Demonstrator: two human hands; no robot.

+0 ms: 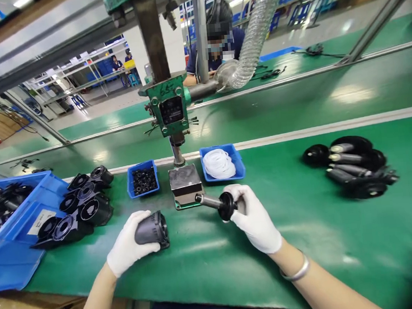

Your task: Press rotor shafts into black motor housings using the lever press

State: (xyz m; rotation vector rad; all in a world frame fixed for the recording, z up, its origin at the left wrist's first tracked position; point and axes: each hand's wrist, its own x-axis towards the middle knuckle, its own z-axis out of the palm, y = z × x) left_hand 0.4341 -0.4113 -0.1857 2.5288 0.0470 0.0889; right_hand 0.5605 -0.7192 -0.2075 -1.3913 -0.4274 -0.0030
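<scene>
Left hand [129,246], white glove, wraps a dark grey cup-shaped housing [152,231] from behind; open end faces right, housing sits low over the green bench top [304,223], contact unclear. Forearm comes in from lower left, wrist straight.

Right hand [254,217], also gloved, closes on the black disc end of a shaft part [219,203]. Metal shaft points left and slightly up, tip just beside the base of the press fixture block [185,182]. Forearm enters from lower right, silver bangle [296,273] at the wrist.

The two parts are apart, with the gap in front of the fixture.

Behind them: small blue bin of black rings [143,180] left of the block, blue bin of white rings [221,164] right of it. Green press head [168,107] stands above on a column, with a corrugated hose [254,36] running to it.

Left: row of black housings [78,207], then a large blue crate [16,236] with more parts. Right: pile of finished shaft assemblies [353,166], well apart.

Beyond, parallel green conveyor lanes; one person sits across the line. Factory floor with blue stools and racks in the background.
</scene>
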